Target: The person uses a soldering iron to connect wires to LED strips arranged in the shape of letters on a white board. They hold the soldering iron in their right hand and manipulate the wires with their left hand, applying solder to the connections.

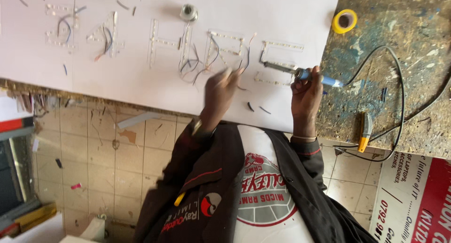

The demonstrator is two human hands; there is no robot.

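While both forearms reach out from dark jacket sleeves over the board:
right hand (306,90): fist closed around the blue-handled soldering iron (300,74), wrist straight, knuckles toward the camera.
iron axis: long axis runs nearly level across the picture, metal tip pointing picture-left and slightly up, black cord (399,97) leaving the handle end to picture-right and looping over the desk (404,31).
iron position: tip over the rightmost outlined letter on the large white rectangular sign board (141,78), near the board's right edge.
left hand (220,90): motion-blurred, fingers pinched narrow on something thin and pale, cannot tell what; sits just below the thin loose wires (197,64).
nearby: silver solder spool (188,11) on board, well apart from both hands; yellow tape roll (344,21) on desk past the board corner; orange-handled tool (364,132) at desk edge.
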